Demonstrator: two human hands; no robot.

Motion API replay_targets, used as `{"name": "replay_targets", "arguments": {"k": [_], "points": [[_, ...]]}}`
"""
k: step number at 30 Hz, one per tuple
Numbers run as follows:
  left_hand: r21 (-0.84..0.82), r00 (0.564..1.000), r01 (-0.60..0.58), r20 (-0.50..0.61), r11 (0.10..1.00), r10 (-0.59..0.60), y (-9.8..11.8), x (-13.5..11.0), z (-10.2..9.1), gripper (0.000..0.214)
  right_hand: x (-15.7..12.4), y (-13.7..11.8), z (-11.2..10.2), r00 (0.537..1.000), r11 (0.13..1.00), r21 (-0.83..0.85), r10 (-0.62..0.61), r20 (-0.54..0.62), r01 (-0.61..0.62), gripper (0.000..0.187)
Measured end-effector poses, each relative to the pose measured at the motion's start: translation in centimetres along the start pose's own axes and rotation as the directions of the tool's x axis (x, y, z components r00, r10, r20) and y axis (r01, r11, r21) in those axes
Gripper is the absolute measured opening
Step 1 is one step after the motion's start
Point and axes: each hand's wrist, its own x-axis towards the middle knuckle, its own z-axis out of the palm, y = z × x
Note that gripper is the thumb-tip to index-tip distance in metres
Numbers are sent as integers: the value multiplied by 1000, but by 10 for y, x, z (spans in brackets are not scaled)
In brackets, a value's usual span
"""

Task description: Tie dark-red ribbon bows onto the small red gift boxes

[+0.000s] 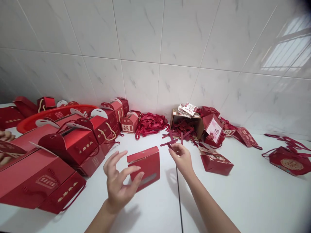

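Loosely spread, the fingers of the left hand [119, 184] hang before a red box [152, 166] that is nearer and to the left of the open carton [200, 130]; whether thumb or forefinger touches its face is hard to tell from this angle. The right hand [181, 157], just in front of the carton, pinches a dark red strip [165, 144] between thumb and forefinger. Farthest left of the carton, another person's hand [6, 135] shows partly at the edge of view, near a red basket [25, 123]. Rows of handled boxes [82, 142] crowd the space between that basket and a small box [130, 121] with white-framed characters, also left of the carton. A heap of red ribbon [152, 123] lies closer to it on that side. White printed cards [190, 108] rest on the carton's top, and more strips spill from its mouth. To its right come a box with a pink panel [214, 129], a box lying nearer [216, 164], and, farthest off, an angular box [290, 161] with a gold round emblem.
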Motion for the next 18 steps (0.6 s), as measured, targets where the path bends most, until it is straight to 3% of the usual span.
{"name": "replay_targets", "arguments": {"k": [1, 3, 5, 7, 12, 18], "points": [[5, 999, -37, -23, 999, 37, 12, 5, -3, 17, -10, -16, -6, 1000, 999, 28, -23, -8, 23, 14], [-39, 998, -54, 42, 998, 56, 37, 16, -8, 19, -32, -46, -16, 994, 988, 110, -109, -25, 111, 8], [-99, 987, 15, 158, 995, 0, 58, 24, -8, 19, -54, -70, -22, 971, 959, 158, -235, -32, 237, 4], [-157, 972, 79, 233, 984, -41, 70, 29, -7, 19, -72, -87, -26, 935, 921, 162, -353, -40, 355, 13], [-257, 949, 117, 314, 959, -31, 81, 26, -11, 17, -98, -101, -28, 852, 843, 121, -520, -66, 524, 29], [-319, 948, 227, 290, 920, -133, 86, 13, -22, 22, -110, -103, -28, 813, 810, 83, -571, -112, 580, 31]]}}
